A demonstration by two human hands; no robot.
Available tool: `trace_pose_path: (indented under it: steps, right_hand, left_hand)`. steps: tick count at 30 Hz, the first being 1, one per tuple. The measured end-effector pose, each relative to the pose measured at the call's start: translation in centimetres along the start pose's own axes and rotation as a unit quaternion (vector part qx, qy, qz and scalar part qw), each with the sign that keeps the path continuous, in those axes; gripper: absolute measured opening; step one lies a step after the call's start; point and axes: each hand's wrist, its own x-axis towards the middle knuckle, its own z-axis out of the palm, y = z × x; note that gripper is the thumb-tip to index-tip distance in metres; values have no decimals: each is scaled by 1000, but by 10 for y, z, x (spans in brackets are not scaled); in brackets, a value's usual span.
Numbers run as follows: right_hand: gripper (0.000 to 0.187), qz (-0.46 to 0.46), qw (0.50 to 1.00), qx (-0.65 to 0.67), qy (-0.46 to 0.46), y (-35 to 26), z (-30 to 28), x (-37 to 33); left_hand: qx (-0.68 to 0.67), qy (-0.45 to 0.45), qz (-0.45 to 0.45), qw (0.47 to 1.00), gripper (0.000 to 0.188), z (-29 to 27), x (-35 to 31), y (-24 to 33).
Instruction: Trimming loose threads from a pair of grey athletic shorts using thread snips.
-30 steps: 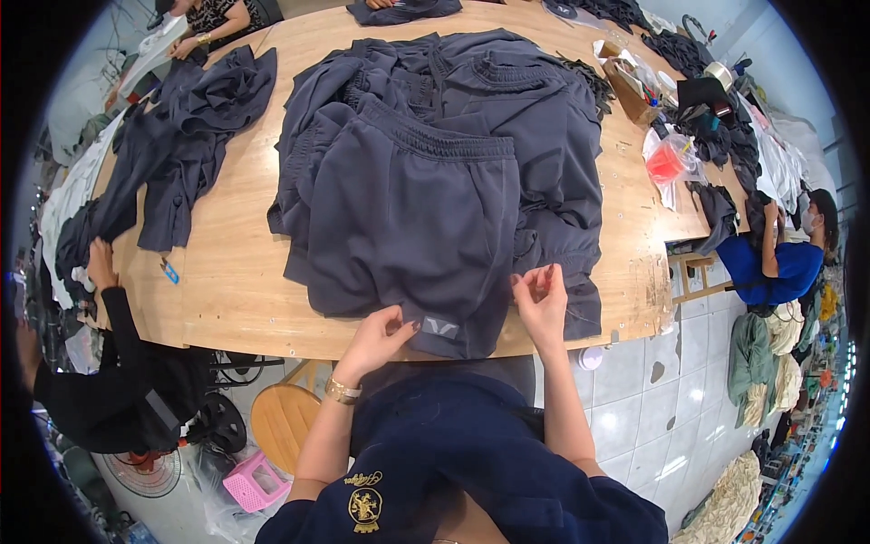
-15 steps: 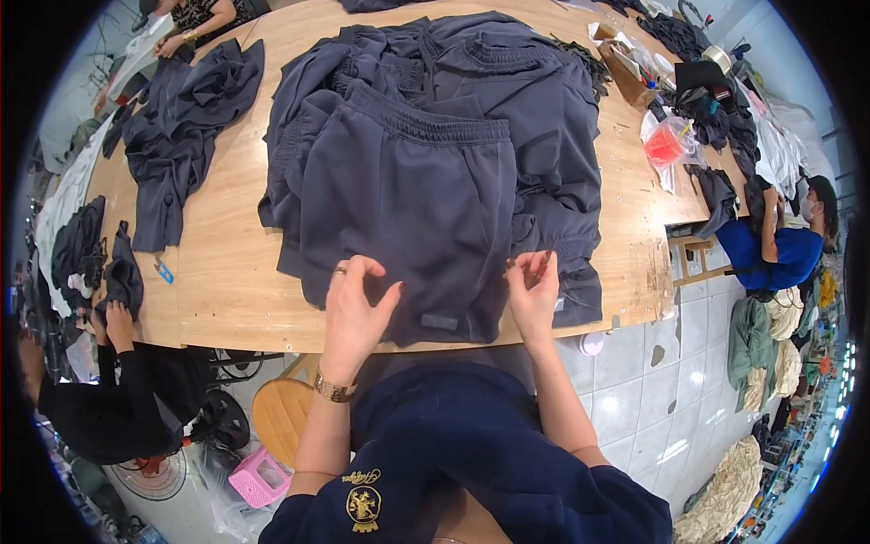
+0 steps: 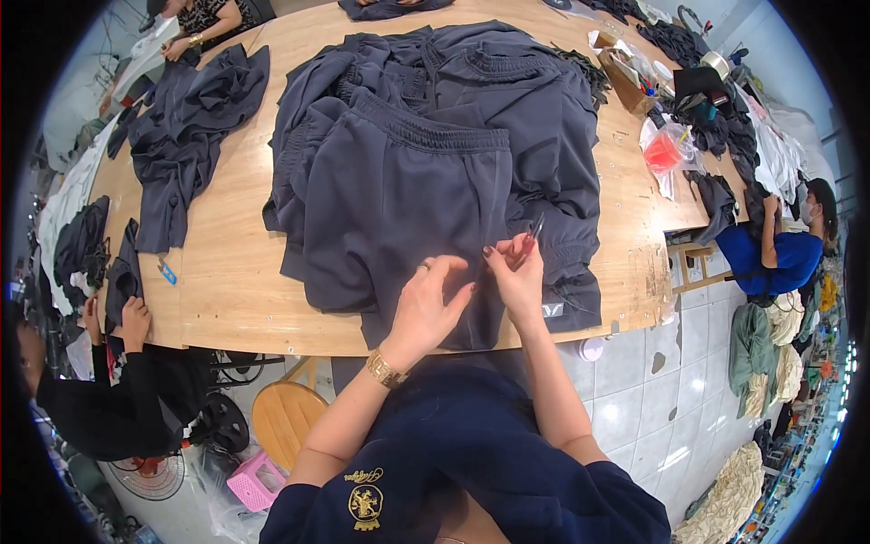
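Dark grey elastic-waist shorts (image 3: pixel 408 195) lie on top of a pile of similar garments (image 3: pixel 535 118) in front of me. Over their lower part is my left hand (image 3: pixel 433 295), thumb and fingers apart, with nothing seen between them. Close by on its right, my right hand (image 3: pixel 518 276) is closed in a pinch. From its fingers a small pointed tool (image 3: pixel 538 227) sticks up, shaped like thread snips; its handle is mostly hidden. The shorts' lower edge, near the table's front edge, is partly behind my left hand and forearm.
More dark garments (image 3: pixel 195 136) lie on the wooden table (image 3: pixel 236 299) at left, beside blue snips (image 3: pixel 167 272). A co-worker's hands (image 3: pixel 134 322) hold dark cloth there. At right are a cardboard box (image 3: pixel 625 82) and a bag with red contents (image 3: pixel 666 150). A stool (image 3: pixel 288 422) stands below.
My left hand has moved right, toward my right hand, which has shifted slightly left and up. The shorts' lower part has bunched to the right. The pointed tool now shows clearly.
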Motion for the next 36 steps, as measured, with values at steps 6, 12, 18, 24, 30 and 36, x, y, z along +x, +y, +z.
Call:
trace_pose_path:
  steps: [6,12,18,24,30,36]
  right_hand:
    - [27,197,926,316,-64,-25,9,-15]
    - [29,165,943,282,-64,-22,12,-15]
    - [29,-55,998,-3,16,-30,23,-20]
    - [22,-113,992,-16,-48,-32,27,-21]
    - [24,-10,996,59,-60,-40,25,-19]
    - [21,-54,976,-163,-132,-44,-3,-22]
  left_hand:
    - [-115,50,-56,991,38,4,4,5]
    - [-147,104,-69,981,18,0,6,14]
    - [-176,105,-104,973,14,0,7,-1]
    - [-264,82,-78,958,14,2,4,-2]
    - [-394,32,-140,908,18,-5,5,-2]
    - [-393,28,-162,904,23,-8,5,-6]
